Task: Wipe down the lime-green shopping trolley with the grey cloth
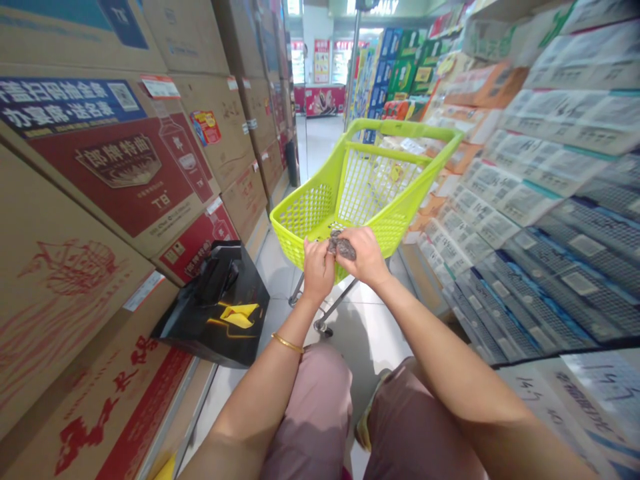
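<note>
A crumpled grey-brown cloth (345, 249) is bunched between my two hands at the near rim of a lime-green shopping cart (300, 200). My right hand (369, 255) is closed on the cloth, its fingers curled over the top. Close beside it, my left hand (319, 268) is closed too, with thumb and fingers against the cloth's left end; its fingertips are partly hidden. Both hands are in front of the plastic basket, whose latticed walls and floor show behind them. Whether the left fingers also touch the rim, I cannot tell.
Stacked cardboard cartons (150, 180) wall the left side. A black bag or box with a yellow piece (240, 315) stands on the floor before them. Packaged goods (530, 173) fill the right side. The tiled aisle (320, 143) runs on behind the cart; its caster (323, 327) is near my knees.
</note>
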A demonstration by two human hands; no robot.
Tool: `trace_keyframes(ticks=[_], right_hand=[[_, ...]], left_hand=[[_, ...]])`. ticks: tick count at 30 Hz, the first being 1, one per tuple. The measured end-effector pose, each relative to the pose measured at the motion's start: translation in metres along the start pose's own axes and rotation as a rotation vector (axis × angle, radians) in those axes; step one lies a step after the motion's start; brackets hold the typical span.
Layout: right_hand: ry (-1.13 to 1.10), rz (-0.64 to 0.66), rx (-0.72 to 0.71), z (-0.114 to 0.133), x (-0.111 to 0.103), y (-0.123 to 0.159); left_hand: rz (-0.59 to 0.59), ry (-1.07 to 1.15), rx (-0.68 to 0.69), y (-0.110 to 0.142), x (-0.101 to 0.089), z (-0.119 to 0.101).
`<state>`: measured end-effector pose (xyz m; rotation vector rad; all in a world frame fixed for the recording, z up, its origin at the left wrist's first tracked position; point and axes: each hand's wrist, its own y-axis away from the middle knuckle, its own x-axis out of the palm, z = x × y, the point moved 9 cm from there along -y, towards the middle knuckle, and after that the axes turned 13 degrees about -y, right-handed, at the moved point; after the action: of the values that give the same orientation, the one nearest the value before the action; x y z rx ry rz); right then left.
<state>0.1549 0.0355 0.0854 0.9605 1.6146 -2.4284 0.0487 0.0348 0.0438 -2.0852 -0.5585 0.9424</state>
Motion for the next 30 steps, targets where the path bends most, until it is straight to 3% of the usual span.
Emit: trace_keyframes(ticks=[6, 9, 20, 25, 30], right_hand=[[0.039, 0.008, 0.235, -0.036, -0.025, -0.002], [0.039, 0.067, 0.275, -0.041, -0.025, -0.005], [0.147, 0.052, 0.409, -0.024, -0.01, -0.01], [0.133, 0.055, 0.366, -0.014, 0.004, -0.012], [0.111, 0.046, 0.351, -0.007, 0.006, -0.01]], left_hand=[[0.048, 0.037, 0.042, -0.003, 0.003, -0.006], [0.051, 0.022, 0.049, -0.003, 0.002, -0.004], [0.032, -0.027, 0.099, -0.002, -0.014, 0.006], [0.009, -0.051, 0.094, -0.004, -0.026, 0.015], [0.107, -0.124, 0.161, -0.005, -0.029, 0.014]])
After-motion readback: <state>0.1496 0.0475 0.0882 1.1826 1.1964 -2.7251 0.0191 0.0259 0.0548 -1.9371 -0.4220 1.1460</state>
